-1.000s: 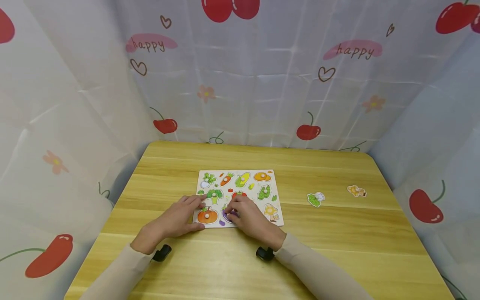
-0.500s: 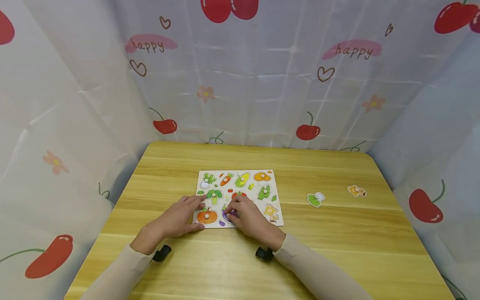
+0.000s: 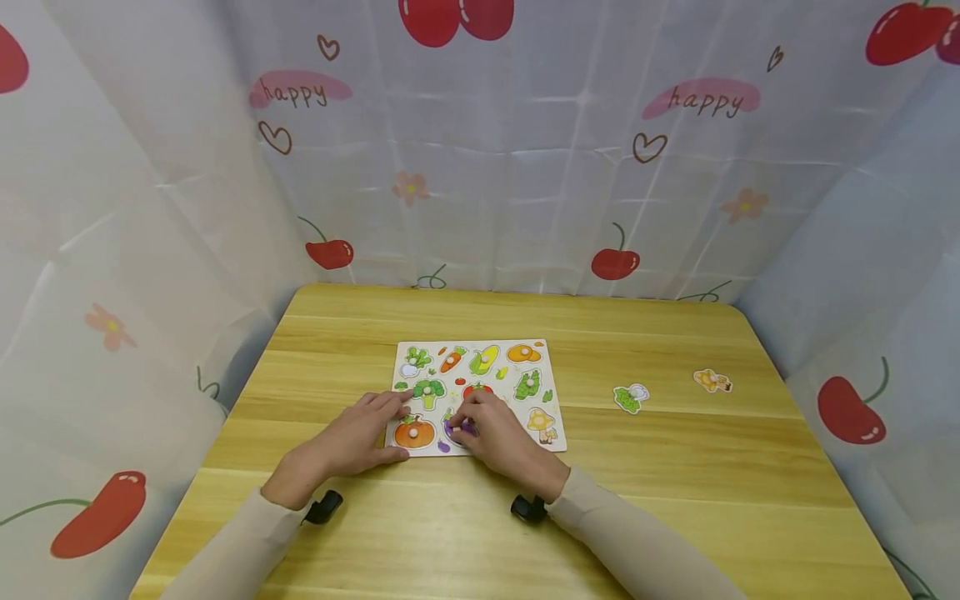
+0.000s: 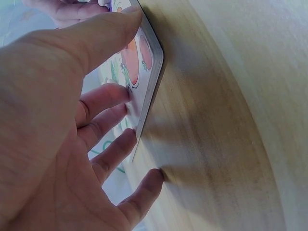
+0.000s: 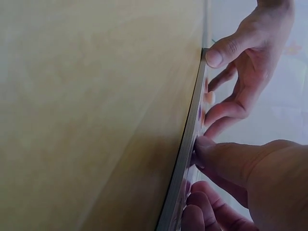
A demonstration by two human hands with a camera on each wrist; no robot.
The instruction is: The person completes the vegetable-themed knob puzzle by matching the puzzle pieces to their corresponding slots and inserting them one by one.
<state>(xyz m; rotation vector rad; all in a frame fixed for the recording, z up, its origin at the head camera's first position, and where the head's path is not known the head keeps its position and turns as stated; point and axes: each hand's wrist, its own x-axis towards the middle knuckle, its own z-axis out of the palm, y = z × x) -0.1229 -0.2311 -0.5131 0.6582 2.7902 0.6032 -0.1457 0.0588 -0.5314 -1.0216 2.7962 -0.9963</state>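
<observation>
A white vegetable knob puzzle board (image 3: 507, 393) lies flat on the table. At its left side my left hand (image 3: 358, 432) rests with fingers spread. The left wrist view has the thumb (image 4: 118, 29) over the board's edge, and the little finger's tip (image 4: 155, 177) down at the tabletop beyond the board. My right hand (image 3: 501, 435) pinches the purple eggplant piece (image 3: 452, 432) in the bottom row, thumb and index finger together; its knob is mostly hidden by the fingers. Left of it sits the pumpkin piece (image 3: 414, 432), and the tomato (image 3: 476, 389) is partly covered by the right hand.
To the right of the board lie a loose cabbage piece (image 3: 629, 399) and a loose mushroom piece (image 3: 712, 381). A mushroom picture (image 3: 541, 422) shows at the board's lower right. Behind the wooden table (image 3: 600, 333) hangs a cherry-print curtain (image 3: 517, 217).
</observation>
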